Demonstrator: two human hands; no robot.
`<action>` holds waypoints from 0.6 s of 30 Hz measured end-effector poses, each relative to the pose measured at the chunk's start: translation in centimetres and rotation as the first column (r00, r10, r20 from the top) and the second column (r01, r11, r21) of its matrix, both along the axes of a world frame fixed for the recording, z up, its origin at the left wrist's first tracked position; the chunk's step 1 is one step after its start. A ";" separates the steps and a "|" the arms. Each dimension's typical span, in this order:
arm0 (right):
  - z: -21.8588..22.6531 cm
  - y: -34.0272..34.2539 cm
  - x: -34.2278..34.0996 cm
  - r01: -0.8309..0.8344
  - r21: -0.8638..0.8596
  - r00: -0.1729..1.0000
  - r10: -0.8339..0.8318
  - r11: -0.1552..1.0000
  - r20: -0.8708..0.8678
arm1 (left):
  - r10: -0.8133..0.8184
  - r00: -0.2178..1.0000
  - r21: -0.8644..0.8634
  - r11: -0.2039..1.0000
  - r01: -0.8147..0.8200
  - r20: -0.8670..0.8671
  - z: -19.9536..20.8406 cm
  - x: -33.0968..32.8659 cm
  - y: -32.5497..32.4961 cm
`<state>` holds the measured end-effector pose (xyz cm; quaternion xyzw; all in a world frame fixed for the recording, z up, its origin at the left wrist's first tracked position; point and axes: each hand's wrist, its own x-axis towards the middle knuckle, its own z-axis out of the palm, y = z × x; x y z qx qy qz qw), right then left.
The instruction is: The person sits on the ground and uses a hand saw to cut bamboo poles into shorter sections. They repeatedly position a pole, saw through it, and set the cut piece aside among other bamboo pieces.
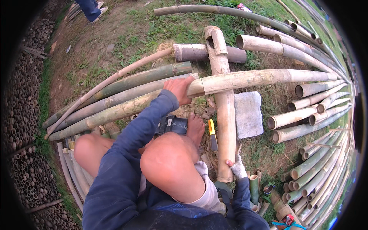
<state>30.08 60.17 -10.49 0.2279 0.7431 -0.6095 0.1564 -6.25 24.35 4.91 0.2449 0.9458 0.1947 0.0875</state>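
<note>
My left hand (179, 90) is closed round the near end of a long pale bamboo pole (245, 81), which stretches off to the right. This pole rests across a shorter, thicker bamboo piece (225, 126) that has an opening cut near its far end. Around the near end of that piece, my gloved right hand (238, 168) is closed, with its bare thumb on top. The far end of the piece lies over a dark bamboo log (191, 52). A tool with a yellow and black handle (212, 132) lies between my foot and the thick piece.
A flat pale stone block (248, 115) sits right of the thick piece. Several bamboo poles (115, 90) lie at left, more (303, 120) at right. Stacked cut bamboo (27, 96) lines the far left. Another person's leg (90, 9) shows at the top left.
</note>
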 end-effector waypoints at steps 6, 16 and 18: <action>-0.8 -0.5 1.3 0.057 0.334 0.998 -0.066 0.941 0.016 | -0.019 0.999 0.026 0.999 0.020 -0.030 -0.9 0.6 -0.2; 5.8 -6.5 -19.4 0.043 -0.672 0.993 -0.108 0.740 -0.056 | 0.002 0.998 0.015 1.000 -0.003 0.069 -0.2 0.7 -0.1; 4.1 -9.1 -24.8 -0.023 -0.726 0.996 -0.050 0.688 -0.078 | 0.009 0.999 0.022 1.000 -0.010 0.047 0.6 1.1 -0.2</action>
